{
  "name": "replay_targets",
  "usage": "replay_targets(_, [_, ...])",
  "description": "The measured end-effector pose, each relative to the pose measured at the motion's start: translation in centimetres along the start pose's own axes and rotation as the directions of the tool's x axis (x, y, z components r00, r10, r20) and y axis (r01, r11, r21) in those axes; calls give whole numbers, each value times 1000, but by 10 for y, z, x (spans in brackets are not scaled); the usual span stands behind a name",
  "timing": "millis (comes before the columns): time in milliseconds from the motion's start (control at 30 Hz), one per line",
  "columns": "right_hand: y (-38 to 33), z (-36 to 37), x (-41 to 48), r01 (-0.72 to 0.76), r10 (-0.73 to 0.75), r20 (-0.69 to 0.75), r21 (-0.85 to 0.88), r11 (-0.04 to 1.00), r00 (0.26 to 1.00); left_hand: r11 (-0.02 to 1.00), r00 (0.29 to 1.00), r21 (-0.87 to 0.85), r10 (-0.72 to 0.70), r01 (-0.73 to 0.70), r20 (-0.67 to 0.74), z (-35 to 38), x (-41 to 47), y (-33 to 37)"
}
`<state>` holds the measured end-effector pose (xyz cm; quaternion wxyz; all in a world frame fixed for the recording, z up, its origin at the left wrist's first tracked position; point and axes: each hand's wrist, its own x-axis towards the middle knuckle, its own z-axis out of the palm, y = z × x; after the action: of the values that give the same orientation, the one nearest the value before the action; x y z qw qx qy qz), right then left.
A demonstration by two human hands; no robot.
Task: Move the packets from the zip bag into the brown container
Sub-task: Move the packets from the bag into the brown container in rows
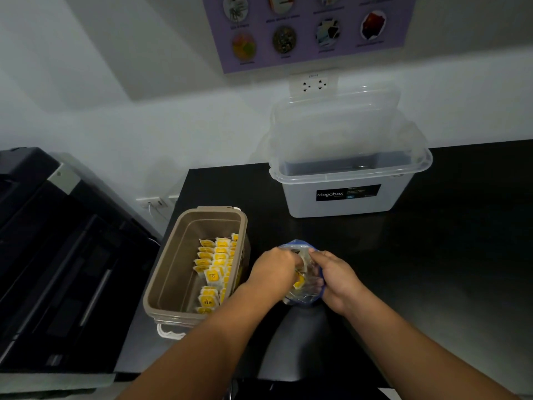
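1. Your zip bag sits on the black worktop just below the picture's middle. Its blue-rimmed mouth gapes toward 12 o'clock and its long axis runs 12 to 6.
2. Your right hand grips the bag's 3 o'clock side, fingers curled round the plastic.
3. Your left hand reaches into the mouth from 9 o'clock. A yellow packet shows at its fingertips, but you cannot tell whether they pinch it.
4. The brown container stands open just at 9 o'clock of the bag, long axis 1 to 7. Yellow packets stand on edge in rows along its 3 o'clock wall.
5. At 1 o'clock, well apart, is a clear box, its lid propped upright behind it.
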<state>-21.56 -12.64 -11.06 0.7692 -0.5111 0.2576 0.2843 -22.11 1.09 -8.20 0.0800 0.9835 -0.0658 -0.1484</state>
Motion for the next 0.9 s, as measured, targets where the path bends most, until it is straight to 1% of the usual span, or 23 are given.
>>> replay_targets(100, [-1,0,-1,11,-11,2,-7,1000,1000,999,994,46,-4,-1,105,0,4,4])
replay_targets(133, [-1,0,-1,14,-14,-1,-14,1000,1000,998,993,60,-9,2,118,1,5,5])
replay_targets(233, [-2,-2,-1,22,-22,-1,-25,999,1000,1000,1000,27,3,-4,11,1,4,4])
replay_targets(300, [-2,-2,0,31,-31,-6,-25,999,1000,999,999,23,26,-26,-30,-2,1,3])
replay_targets(433, [-4,-1,-1,37,-37,-29,-21,999,999,994,975,-84,47,-67,-217,-8,-5,-1])
replay_targets(533, [-5,2,-3,26,-27,-39,-20,999,999,988,967,-140,21,-59,-254,-13,-10,-4])
replay_targets(600, [-5,5,-4,26,-26,-44,-10,1000,999,983,972,-175,8,-50,-233,-16,-12,-7])
replay_targets(700, [-4,9,-4,39,-39,-56,8,999,998,958,992,-285,-5,-30,-123,-19,-14,-13])
replay_targets(833, [-1,12,-2,54,-53,-67,16,998,996,891,997,-454,-56,29,-47,-32,-20,-23])
replay_targets(900, [0,13,-2,54,-53,-69,17,998,996,849,999,-528,-40,32,-4,-43,-26,-31])
